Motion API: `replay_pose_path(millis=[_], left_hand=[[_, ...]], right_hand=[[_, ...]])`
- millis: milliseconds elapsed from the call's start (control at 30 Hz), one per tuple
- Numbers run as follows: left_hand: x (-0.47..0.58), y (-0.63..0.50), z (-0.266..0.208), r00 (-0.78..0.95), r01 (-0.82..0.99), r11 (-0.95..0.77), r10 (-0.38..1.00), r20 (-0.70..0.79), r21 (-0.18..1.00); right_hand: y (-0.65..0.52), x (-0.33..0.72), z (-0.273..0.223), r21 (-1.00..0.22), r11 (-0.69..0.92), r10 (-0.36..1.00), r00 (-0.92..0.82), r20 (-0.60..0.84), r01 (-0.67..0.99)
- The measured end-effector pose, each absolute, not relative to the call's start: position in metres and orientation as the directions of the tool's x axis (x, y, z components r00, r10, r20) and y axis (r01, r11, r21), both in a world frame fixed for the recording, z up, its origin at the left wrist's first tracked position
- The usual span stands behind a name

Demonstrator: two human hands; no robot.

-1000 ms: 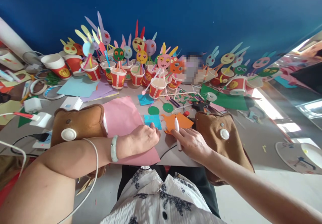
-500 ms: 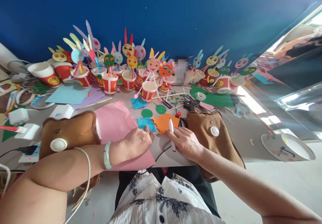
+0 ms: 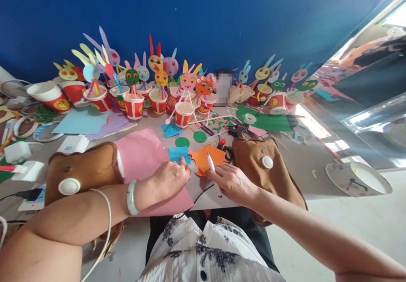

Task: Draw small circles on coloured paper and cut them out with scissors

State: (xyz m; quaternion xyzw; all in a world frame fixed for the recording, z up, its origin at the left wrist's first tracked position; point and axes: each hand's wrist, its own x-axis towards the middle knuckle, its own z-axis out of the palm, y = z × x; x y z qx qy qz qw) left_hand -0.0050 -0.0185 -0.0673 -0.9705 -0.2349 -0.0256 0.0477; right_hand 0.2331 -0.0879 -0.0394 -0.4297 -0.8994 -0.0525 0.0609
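The right hand (image 3: 236, 182) grasps a white marker (image 3: 211, 162) between thumb and fingers, the marker slanting with its far end over the near part of an orange paper piece (image 3: 209, 154). The left hand (image 3: 171, 176), a pale bangle (image 3: 132, 197) on its wrist, is curled with its fingers bent under; whether it grips anything I cannot tell. Its fingertips lie at the near edge of a blue paper piece (image 3: 177, 151), just left of the orange one. Under the left hand and wrist spreads a pink sheet (image 3: 142, 151). A brown pouch (image 3: 85, 159) sits on the left beneath the forearm, and a second brown pouch (image 3: 274, 180) on the right, near the right hand. Farther off lie two green circles (image 3: 199, 137), then a green sheet (image 3: 272, 123) on the right. At the far side, red-and-white paper cups (image 3: 133, 106) with paper rabbit faces (image 3: 187, 81) line a blue wall (image 3: 203, 20)
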Motion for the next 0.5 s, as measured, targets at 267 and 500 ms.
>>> replay_pose_path(millis=[267, 500], left_hand=[[0.000, -0.022, -0.045, 0.862, 0.500, -0.860, 0.506, -0.038, -0.101], [-0.001, -0.023, -0.036, 0.886, 0.447, -0.886, 0.458, -0.078, -0.121]], right_hand=[[-0.081, 0.261, -0.014, 0.088, 0.536, 0.717, -0.508, 0.477, 0.840], [-0.047, 0.359, 0.017, 0.072, 0.013, 0.598, -0.066, 0.799, 0.997]])
